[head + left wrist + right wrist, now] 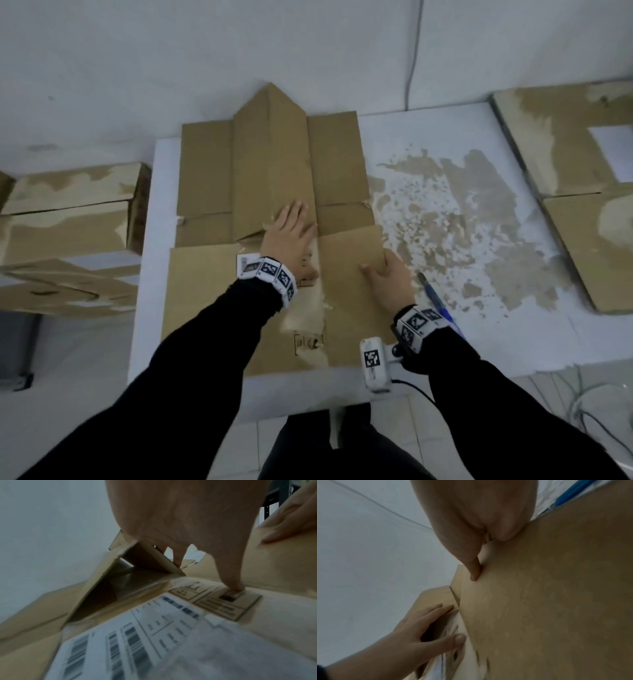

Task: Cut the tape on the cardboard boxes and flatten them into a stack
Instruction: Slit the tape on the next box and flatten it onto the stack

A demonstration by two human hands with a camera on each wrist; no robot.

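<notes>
**Pressing the opened box flat**

I am at the flattening step. The cardboard box lies opened out along the left half of the desk, reaching from the near edge almost to the far edge. My left hand is spread, fingers straight, palm down on the middle panel where it ends; in the left wrist view that panel is still peaked into a tent, with a hollow under it. My right hand lies open on the panel beside it, nearer the box's right edge, thumb pressed to the board.

The board is plain brown corrugated stock, matte, with torn, paler strips along the seams where tape seems to have lifted the paper. A white shipping label with barcodes sits under my left wrist.

Next, I judge, the raised ridge wants pushing down along its crease until it lies level; it may spring back. Then the sheet can go to the flattened boxes at the desk's right edge. A blue-handled cutter lies just beside my right wrist. More boxes wait off the left edge.
</notes>
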